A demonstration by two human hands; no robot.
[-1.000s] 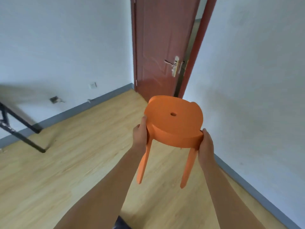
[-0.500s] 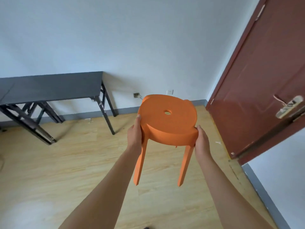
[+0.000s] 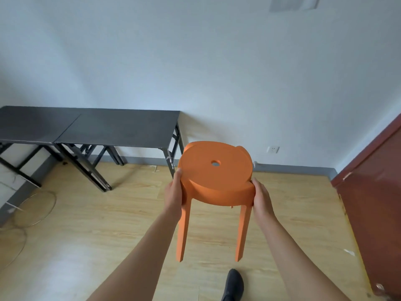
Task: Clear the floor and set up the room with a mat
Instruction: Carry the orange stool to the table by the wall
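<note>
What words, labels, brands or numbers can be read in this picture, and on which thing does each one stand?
None can be read.
The stool, which the left hand and right hand hold, is plain orange with no label showing.
The tables and door show no writing.
Any marking on the socket is too small to tell.

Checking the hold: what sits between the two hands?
The stool: left hand and right hand grip opposite sides of its seat, shown in head view.

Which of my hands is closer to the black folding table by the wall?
Left. The left hand grips the orange plastic stool on the side facing the black folding table; the right hand grips the opposite side, toward the dark red door.
</note>
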